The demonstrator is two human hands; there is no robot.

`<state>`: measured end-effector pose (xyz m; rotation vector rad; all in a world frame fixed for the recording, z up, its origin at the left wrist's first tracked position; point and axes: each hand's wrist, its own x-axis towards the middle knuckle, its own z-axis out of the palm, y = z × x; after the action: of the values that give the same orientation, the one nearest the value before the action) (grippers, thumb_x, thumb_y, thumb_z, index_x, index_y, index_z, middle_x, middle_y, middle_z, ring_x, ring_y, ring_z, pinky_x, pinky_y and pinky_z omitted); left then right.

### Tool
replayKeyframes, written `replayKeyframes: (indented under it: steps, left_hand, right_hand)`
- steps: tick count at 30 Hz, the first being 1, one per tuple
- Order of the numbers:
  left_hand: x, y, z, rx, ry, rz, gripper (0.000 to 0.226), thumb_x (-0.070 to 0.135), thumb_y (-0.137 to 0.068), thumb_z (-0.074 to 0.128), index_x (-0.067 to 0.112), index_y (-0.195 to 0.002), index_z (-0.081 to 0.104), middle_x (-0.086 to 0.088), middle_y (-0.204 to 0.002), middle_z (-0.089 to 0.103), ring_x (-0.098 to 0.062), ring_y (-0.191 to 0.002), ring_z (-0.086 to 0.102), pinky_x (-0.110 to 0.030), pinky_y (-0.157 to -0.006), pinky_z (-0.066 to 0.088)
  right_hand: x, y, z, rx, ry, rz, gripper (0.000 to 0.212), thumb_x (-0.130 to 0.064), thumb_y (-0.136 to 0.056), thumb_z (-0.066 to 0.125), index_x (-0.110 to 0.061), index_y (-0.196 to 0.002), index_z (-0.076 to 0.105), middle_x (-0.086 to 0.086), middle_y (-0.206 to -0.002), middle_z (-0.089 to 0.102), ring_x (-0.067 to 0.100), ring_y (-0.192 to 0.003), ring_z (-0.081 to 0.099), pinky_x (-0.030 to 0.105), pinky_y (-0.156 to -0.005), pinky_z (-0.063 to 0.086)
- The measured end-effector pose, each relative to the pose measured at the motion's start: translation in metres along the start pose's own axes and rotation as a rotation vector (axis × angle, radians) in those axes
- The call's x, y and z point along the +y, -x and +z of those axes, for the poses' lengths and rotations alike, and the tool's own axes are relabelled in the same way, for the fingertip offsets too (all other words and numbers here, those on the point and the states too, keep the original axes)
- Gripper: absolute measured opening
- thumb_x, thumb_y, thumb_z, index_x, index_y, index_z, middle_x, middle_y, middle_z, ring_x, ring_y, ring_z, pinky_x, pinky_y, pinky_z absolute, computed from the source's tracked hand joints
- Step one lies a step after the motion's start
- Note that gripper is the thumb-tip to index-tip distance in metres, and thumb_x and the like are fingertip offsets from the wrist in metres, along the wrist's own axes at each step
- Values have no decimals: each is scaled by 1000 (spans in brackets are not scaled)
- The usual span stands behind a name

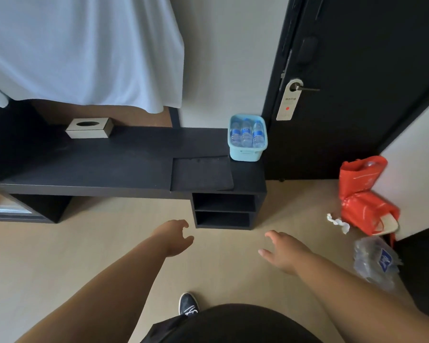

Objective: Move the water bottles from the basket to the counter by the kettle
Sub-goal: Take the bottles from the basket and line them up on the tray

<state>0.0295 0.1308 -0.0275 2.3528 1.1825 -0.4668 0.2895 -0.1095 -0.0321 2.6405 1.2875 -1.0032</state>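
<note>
A light blue plastic basket (245,154) stands at the right end of a black counter (97,164), beside the dark door. Three clear water bottles (246,133) with blue labels lie side by side in it. My left hand (176,237) and my right hand (281,251) reach forward over the floor, well short of the counter, fingers loosely curled and holding nothing. No kettle is in view.
A silver tissue box (89,128) sits on the counter's left part and a dark mat (202,173) lies near the basket. Open shelves (224,210) are under the counter's right end. An orange bag (364,196), crumpled paper and a plastic-wrapped pack (375,262) lie on the floor at right.
</note>
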Motion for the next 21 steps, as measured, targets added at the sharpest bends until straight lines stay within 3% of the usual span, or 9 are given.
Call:
replayKeyframes:
  steps: [4, 10, 16, 21]
  left_hand:
    - [-30, -35, -33, -12, -98, 25, 60, 59, -91, 54, 31, -145, 50, 6, -143, 58, -21, -122, 60, -38, -100, 52]
    - [-72, -80, -67, -10, -57, -1, 60, 58, -92, 55, 30, -145, 51, 4, -144, 58, -23, -124, 59, -39, -102, 51]
    - [-101, -113, -78, -55, -142, 26, 60, 59, -92, 53, 31, -144, 50, 6, -144, 57, -22, -124, 59, -38, -100, 51]
    - [-102, -137, -84, -72, -122, 28, 60, 59, -91, 53, 32, -144, 50, 6, -144, 58, -22, -124, 59, -38, -99, 51]
  right_hand:
    - [-28, -33, -18, -3, 15, 4, 75, -65, -102, 50, -29, -164, 31, 0, -164, 43, 24, -142, 52, 38, -108, 50]
    - [-77, -80, -37, -17, 13, 5, 74, -63, -102, 52, -28, -164, 33, 0, -166, 43, 24, -145, 50, 40, -113, 48]
    - [-122, -111, -39, -94, 67, -32, 72, -66, -101, 50, -32, -162, 33, 1, -159, 50, 24, -132, 59, 39, -99, 55]
    - [-130, -124, -42, -116, 78, -46, 72, -66, -101, 49, -33, -163, 32, 0, -158, 50, 24, -133, 59, 38, -99, 55]
